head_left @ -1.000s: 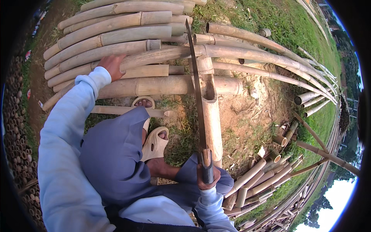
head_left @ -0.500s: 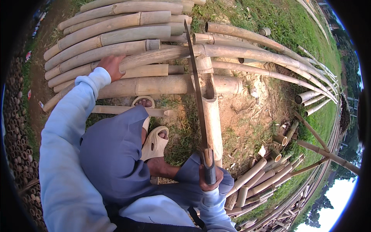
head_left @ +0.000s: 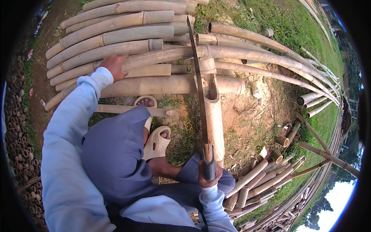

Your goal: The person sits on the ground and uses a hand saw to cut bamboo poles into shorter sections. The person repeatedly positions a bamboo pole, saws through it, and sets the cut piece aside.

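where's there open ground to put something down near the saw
Mostly open: the sandy ground, with scattered debris, between the notched bamboo and the cut pieces to its lower right. Another patch: the grass above the long poles' near ends. Crowded: around the left hand, where bamboo poles lie side by side.

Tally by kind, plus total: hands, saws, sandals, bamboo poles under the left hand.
Hands: 2, the left hand and the right hand
Saws: 1, the saw in the right hand
Sandals: 2, the upper sandal and the lower sandal
Poles under the left hand: 1, the bamboo pole
Total: 6
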